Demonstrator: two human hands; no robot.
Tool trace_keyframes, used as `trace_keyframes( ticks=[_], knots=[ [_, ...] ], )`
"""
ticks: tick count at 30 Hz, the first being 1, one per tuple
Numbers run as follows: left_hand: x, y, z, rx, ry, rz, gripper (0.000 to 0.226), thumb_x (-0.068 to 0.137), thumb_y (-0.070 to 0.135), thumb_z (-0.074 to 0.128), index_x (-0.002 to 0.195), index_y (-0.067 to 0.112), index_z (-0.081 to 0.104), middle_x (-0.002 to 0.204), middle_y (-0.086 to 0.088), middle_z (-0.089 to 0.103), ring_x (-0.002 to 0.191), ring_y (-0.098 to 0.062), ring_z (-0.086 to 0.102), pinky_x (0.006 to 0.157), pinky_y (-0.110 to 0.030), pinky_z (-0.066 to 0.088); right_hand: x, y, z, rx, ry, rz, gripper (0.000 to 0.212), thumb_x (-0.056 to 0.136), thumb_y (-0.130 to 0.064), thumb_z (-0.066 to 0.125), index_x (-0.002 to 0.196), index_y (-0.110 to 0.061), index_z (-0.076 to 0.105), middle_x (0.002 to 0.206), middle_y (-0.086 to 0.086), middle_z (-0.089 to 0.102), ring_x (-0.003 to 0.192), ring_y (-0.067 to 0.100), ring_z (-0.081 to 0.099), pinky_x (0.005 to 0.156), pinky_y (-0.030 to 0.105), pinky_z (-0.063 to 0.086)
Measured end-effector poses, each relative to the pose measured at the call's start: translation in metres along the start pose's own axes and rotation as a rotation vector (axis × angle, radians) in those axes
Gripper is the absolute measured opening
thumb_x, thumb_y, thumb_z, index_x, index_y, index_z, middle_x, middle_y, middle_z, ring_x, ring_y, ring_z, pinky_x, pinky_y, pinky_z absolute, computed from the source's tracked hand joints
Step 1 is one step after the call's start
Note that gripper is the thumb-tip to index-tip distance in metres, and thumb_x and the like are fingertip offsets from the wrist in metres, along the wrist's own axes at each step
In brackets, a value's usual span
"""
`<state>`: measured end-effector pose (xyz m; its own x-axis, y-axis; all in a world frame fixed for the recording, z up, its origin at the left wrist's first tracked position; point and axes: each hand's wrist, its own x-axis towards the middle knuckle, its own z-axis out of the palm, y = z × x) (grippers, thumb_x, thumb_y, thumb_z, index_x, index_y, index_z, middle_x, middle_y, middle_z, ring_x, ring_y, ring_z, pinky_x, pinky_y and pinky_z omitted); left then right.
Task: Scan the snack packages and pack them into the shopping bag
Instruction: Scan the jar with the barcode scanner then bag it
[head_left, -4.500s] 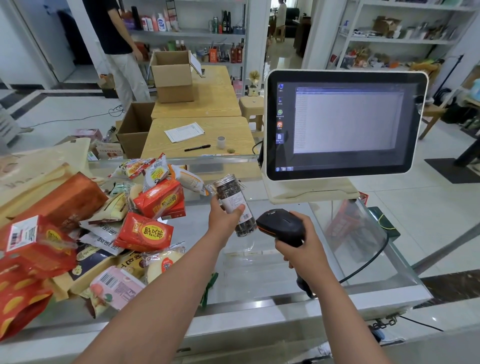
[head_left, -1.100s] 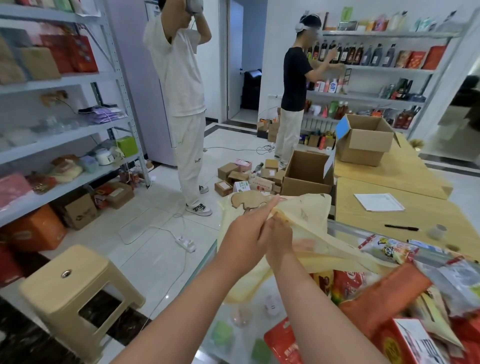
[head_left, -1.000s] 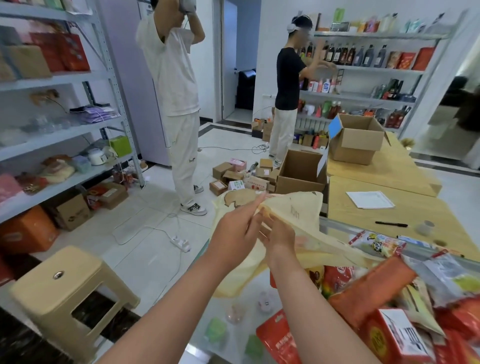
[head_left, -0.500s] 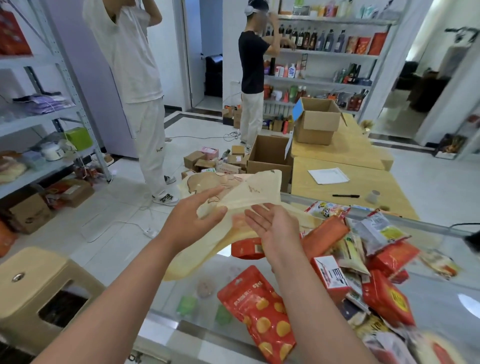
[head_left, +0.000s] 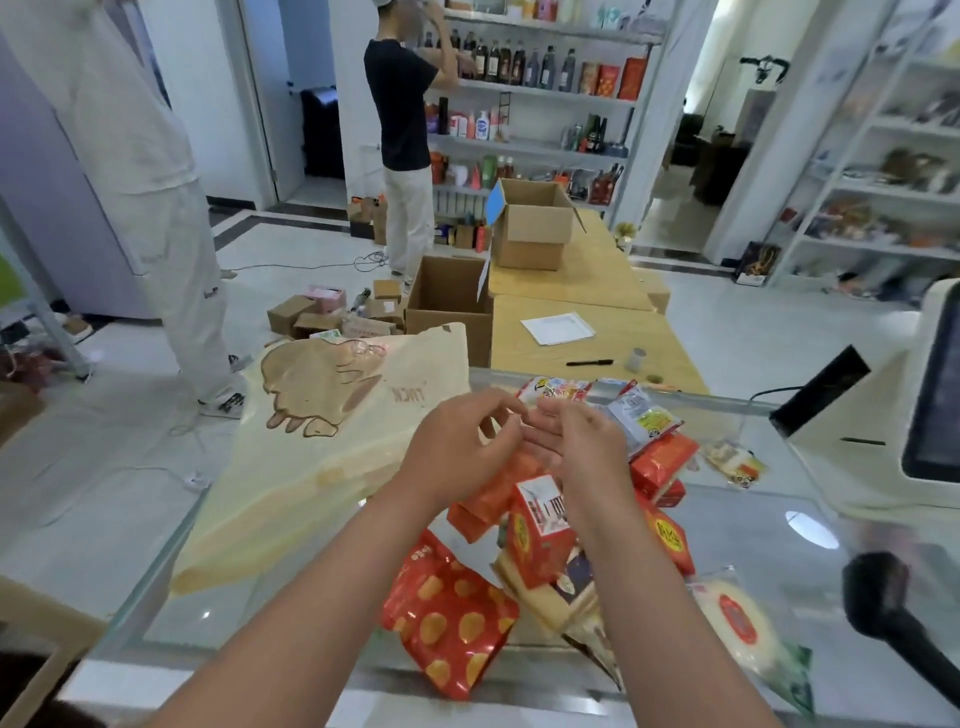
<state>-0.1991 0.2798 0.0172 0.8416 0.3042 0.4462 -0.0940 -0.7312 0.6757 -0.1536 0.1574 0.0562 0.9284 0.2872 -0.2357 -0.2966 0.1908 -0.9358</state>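
Neither grip holds anything in the head view: the left hand (head_left: 457, 452) and right hand (head_left: 582, 447) hover close together above the snack pile (head_left: 550, 525), fingers loosely bent, fingertips almost meeting, nothing visibly between them. Half a second ago both hands were working the cloth of the bag (head_left: 332, 441), the left pinching its edge; now they have let go and drawn in over the packets, and the view has swung right, bringing the scanner (head_left: 883, 597) and the screen stand (head_left: 883, 415) into the frame. My reading is that the bag has been spread ready and the next packet is about to be picked up for scanning.

The bag lies flat on the glass worktop (head_left: 218, 618), left of the hands, its near corner towards the worktop's front edge. Its long axis runs from that corner up and away to the right, towards the cardboard box (head_left: 447, 301) behind. The printed animal faces up, and the lettering reads upside down from here, so I judge that the top points away from the wearer; the opening itself is not visible.

The red spotted pouch (head_left: 447, 618) lies nearest the front edge, the barcoded carton (head_left: 540, 530) just beneath the right wrist. The scanner sits blurred at the right edge, well apart from both hands.
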Motion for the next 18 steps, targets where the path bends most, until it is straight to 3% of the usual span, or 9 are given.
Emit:
trace_keyframes(
  ticks=[7, 11, 13, 18],
  knots=[
    [0.024, 0.045, 0.074, 0.044, -0.13, -0.023, 0.018, 0.091, 0.028, 0.053, 0.101, 0.028, 0.068, 0.082, 0.012, 0.064, 0.074, -0.003, 0.056, 0.067, -0.024, 0.046, 0.029, -0.008, -0.088, 0.006, 0.087, -0.005, 0.017, 0.096, -0.007, 0.046, 0.097, -0.002, 0.063, 0.09, 0.015, 0.071, 0.078, 0.024, 0.072, 0.068, 0.029, 0.058],
    [0.037, 0.07, 0.126, 0.076, -0.22, -0.059, 0.022, 0.091, 0.029, 0.052, 0.108, 0.029, 0.066, 0.089, 0.01, 0.067, 0.078, -0.005, 0.061, 0.072, -0.026, 0.05, 0.052, -0.013, -0.145, 0.039, 0.116, 0.056, 0.017, 0.096, -0.005, 0.046, 0.098, 0.0, 0.062, 0.089, 0.016, 0.069, 0.078, 0.025, 0.07, 0.064, 0.029, 0.058],
    [0.042, 0.079, 0.151, 0.109, -0.306, -0.121, 0.024, 0.093, 0.029, 0.053, 0.115, 0.028, 0.062, 0.099, 0.009, 0.066, 0.087, -0.008, 0.06, 0.075, -0.026, 0.049, 0.064, -0.014, -0.172, 0.042, 0.113, 0.083, 0.016, 0.096, -0.005, 0.047, 0.094, -0.001, 0.062, 0.087, 0.017, 0.068, 0.075, 0.025, 0.07, 0.062, 0.027, 0.059],
    [0.052, 0.087, 0.2, 0.356, -0.316, -0.276, 0.051, 0.09, 0.035, 0.06, 0.137, 0.02, 0.048, 0.13, -0.003, 0.058, 0.116, -0.02, 0.055, 0.093, -0.032, 0.046, 0.088, -0.016, -0.228, 0.007, 0.093, 0.136, 0.018, 0.095, -0.006, 0.048, 0.098, 0.001, 0.064, 0.086, 0.018, 0.069, 0.075, 0.026, 0.068, 0.058, 0.025, 0.056]
  ],
)
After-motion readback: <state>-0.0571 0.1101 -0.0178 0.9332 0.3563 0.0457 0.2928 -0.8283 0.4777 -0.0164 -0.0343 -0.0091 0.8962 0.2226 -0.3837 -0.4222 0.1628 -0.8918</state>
